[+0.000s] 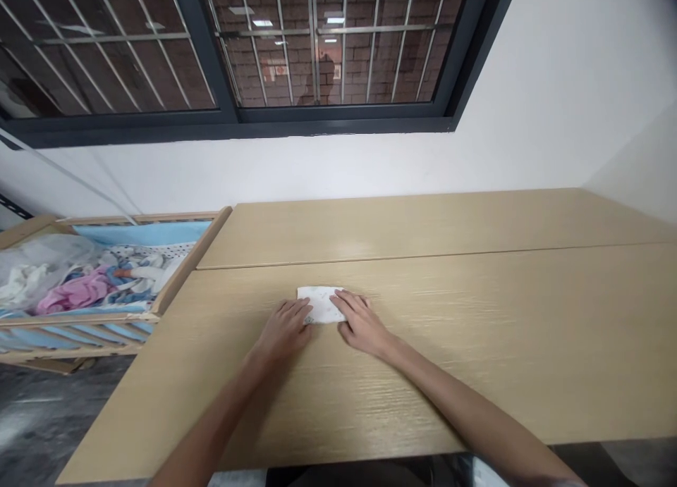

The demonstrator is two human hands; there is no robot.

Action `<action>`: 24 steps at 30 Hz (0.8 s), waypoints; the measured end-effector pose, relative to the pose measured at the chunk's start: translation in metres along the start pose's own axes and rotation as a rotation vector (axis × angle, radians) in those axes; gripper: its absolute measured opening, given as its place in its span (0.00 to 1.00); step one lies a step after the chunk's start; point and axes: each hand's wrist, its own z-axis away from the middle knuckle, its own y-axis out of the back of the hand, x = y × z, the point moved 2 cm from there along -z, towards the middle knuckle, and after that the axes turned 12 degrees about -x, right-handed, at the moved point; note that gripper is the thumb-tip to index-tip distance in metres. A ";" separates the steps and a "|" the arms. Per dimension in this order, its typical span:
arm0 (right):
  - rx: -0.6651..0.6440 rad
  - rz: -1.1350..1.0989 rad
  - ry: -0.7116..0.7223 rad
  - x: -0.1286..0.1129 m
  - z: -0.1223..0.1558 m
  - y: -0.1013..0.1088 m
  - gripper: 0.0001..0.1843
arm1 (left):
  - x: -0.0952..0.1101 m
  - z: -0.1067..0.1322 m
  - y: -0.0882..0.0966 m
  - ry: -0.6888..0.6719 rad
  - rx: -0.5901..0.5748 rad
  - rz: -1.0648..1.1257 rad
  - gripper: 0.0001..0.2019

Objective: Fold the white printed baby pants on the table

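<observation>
while the left hand point(284, 330) and right hand point(360, 323) lie open on a wooden table point(476, 346), fingers point(299, 309) flat and gripping nothing, what seems a folded white cloth point(320, 302) sits between them, apparently pressed to hold its fold, near a crib point(195, 261) of clothes point(79, 293).
</observation>
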 end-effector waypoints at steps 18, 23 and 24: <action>-0.154 -0.533 -0.148 0.044 -0.108 0.041 0.20 | 0.033 -0.020 0.016 0.568 -0.134 0.297 0.09; -0.104 -0.384 -0.092 0.029 -0.103 0.037 0.21 | 0.049 -0.015 0.018 0.588 -0.057 0.102 0.13; -0.084 -0.306 -0.013 0.020 -0.094 0.041 0.24 | 0.056 -0.010 0.018 0.551 -0.015 0.065 0.16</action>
